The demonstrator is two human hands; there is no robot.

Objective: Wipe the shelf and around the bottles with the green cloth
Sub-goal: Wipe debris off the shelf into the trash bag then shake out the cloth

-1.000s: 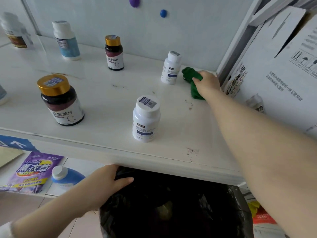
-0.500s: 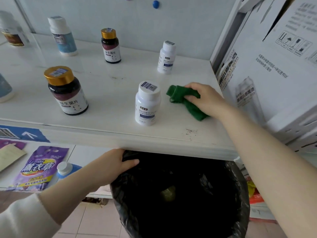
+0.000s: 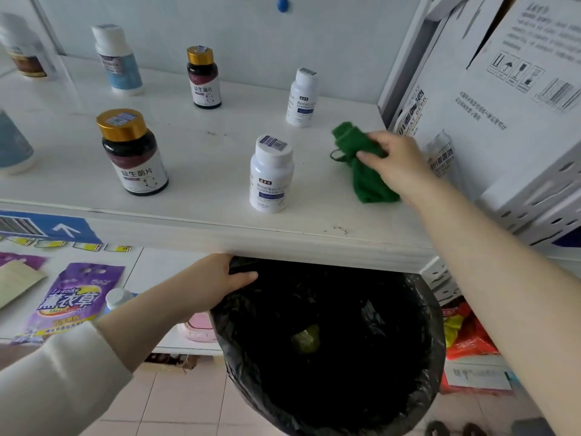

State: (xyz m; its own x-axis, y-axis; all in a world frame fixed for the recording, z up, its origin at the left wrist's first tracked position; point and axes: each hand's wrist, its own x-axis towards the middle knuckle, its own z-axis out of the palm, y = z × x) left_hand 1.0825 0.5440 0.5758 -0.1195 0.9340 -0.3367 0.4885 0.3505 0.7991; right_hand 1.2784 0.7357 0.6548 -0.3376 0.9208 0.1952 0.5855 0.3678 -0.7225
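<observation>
My right hand [image 3: 399, 163] presses the green cloth [image 3: 361, 162] onto the white shelf [image 3: 204, 215] at its right end, beside a white bottle [image 3: 271, 174] near the front. A second white bottle [image 3: 302, 97] stands farther back. A dark bottle with a gold cap [image 3: 133, 152] sits front left and a smaller one [image 3: 204, 78] at the back. Below the shelf edge, my left hand [image 3: 213, 283] grips the rim of a black bin bag [image 3: 330, 347].
More bottles stand at the shelf's left: a blue-labelled one [image 3: 118, 59] and others at the edge. White cardboard boxes [image 3: 503, 105] wall in the right side. Dark specks [image 3: 341, 229] mark the shelf front. A purple packet [image 3: 72, 300] lies on a lower shelf.
My right hand drew the cloth from the back right corner toward the front of the shelf, then moved it slightly back and right. My left hand stays on the bin bag rim.
</observation>
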